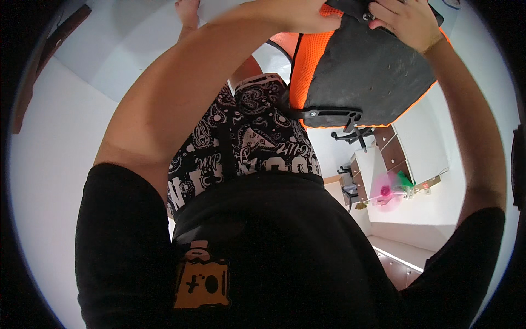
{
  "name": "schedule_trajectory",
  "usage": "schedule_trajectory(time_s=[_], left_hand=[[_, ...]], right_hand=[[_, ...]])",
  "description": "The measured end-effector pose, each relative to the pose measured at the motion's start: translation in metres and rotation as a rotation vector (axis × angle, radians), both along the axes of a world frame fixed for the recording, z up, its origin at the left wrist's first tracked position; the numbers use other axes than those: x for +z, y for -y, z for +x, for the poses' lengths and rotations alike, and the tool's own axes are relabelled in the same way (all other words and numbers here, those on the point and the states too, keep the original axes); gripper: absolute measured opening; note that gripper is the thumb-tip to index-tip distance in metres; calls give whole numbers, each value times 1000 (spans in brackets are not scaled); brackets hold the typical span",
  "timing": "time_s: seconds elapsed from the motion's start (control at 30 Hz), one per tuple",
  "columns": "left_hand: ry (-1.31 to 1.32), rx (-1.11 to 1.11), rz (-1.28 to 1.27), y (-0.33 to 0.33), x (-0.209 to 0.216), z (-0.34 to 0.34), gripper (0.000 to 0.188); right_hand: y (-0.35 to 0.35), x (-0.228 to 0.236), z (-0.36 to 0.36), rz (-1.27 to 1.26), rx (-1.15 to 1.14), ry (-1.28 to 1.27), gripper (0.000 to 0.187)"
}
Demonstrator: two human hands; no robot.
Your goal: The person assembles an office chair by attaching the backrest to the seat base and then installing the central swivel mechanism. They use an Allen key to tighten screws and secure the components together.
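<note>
A chair seat (372, 77) with a dark grey underside and bright orange mesh sides is tipped up at the upper right. Along its lower edge runs a black plastic bracket (331, 114). My left hand (312, 17) grips the orange edge near the top; its fingertips are partly hidden. Curled over a black part (350, 6) at the seat's top edge, my right hand (402, 22) has its thumb and fingers close to a small metal bolt (366, 17). Whether the fingers pinch the bolt itself cannot be made out.
Behind the seat are a black wheeled chair base (356, 136), brown drawers (392, 151) and a pink fan (386, 191). A brown wooden piece (49, 60) stands at the far left. A bare foot (188, 13) shows at the top.
</note>
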State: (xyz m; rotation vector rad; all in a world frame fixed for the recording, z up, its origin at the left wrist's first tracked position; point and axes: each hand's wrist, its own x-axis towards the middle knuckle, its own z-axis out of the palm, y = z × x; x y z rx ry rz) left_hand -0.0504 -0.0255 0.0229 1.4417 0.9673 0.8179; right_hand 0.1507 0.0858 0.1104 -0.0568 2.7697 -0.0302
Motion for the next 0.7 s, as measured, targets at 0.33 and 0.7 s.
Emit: schedule_trajectory(time_s=[0.33, 0.7], left_hand=[[21, -28, 195, -4, -20, 14, 39], [-67, -143, 303, 0, -37, 29, 39]], right_hand=[[117, -45, 54, 332, -1080, 26, 34], [131, -44, 71, 205, -1040, 178, 23]])
